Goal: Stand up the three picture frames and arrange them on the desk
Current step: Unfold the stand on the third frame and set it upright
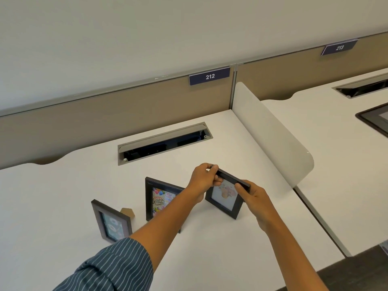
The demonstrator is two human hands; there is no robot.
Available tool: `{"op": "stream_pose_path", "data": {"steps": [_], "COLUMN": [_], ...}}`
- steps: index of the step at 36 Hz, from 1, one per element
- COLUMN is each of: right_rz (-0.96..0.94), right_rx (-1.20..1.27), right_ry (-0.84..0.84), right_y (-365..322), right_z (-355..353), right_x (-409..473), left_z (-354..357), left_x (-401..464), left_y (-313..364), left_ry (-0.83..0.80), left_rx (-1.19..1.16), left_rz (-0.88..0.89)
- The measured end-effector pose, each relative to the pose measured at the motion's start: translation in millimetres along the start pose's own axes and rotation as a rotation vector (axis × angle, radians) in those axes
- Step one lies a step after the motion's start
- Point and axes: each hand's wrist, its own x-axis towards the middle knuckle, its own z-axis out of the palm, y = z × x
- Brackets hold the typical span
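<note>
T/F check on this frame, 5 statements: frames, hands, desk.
1. Both hands hold the top edge of the right frame. True: left hand and right hand pinch it.
2. The birthday frame lies flat. False: it stands upright.
3. The left frame stands with a brown prop behind it. True.
4. The desk sign reads 215. False: it reads 212.
5. The cable slot in the desk is shut. False: it is open.

Dark teal sleeve (117, 267) with thin white stripes, rolled above the forearm.
</note>
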Motion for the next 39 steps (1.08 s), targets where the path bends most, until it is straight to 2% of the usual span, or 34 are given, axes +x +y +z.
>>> {"op": "stream_pose_path", "data": {"steps": [8, 39], "right_rz": [0.048, 0.082], "right_rx": [0.012, -0.125], "right_ry": [-0.040, -0.137], "right_y": [3.5, 3.8], "right_z": [-2.4, -7.5], "right_x": [5.1, -9.1], "left_z": [-1.4, -0.2], "left_x": [1.8, -18.5], "left_y": [-1.5, -14.3], "left_ry": [-0.012, 0.002], "left_rx": [-0.080, 0.010], "left_rz": [-0.042, -0.069]}}
